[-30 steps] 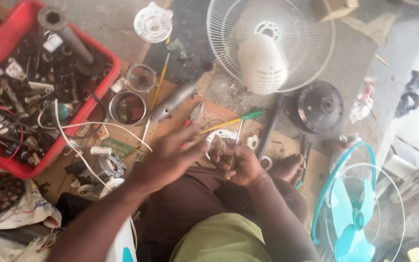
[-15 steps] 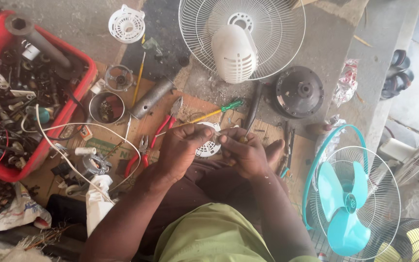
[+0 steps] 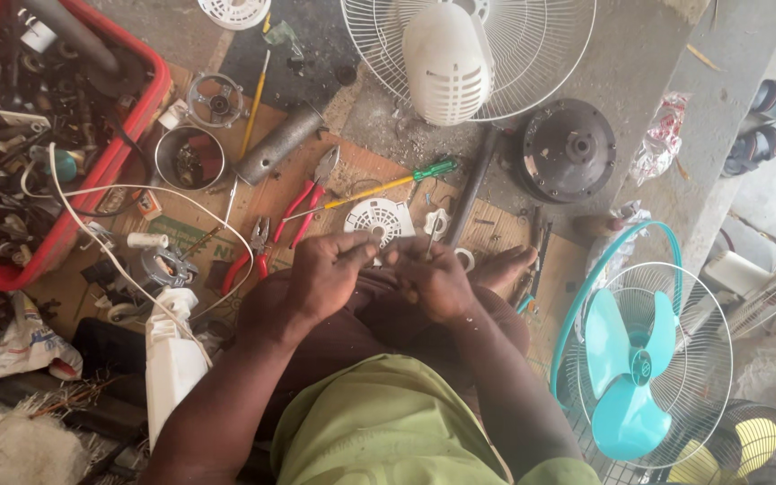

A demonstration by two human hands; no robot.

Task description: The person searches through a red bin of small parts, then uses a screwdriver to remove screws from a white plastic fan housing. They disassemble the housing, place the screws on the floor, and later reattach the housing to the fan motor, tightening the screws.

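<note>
Head view, looking down on a seated person working over a cardboard sheet on the floor. The left hand and right hand meet at picture centre, fingers curled in and pinched toward each other over a small part; the part itself is too small and too hidden to identify, and whether either hand truly grips it cannot be told.

At 12 o'clock from the hands, just beyond the fingertips, lies a white slotted disc. At 11 o'clock lie red-handled pliers and, nearer the left hand, a second red-handled pair. A yellow screwdriver with green handle runs toward 1 o'clock. A grey metal cylinder and a round tin sit at 10 to 11 o'clock.

At far 10 o'clock a red crate holds mixed parts and wires. At far 12 o'clock stands a white fan guard with motor housing; at 1 o'clock, a dark round motor cover. At 4 o'clock stands a teal fan in its wire cage.
</note>
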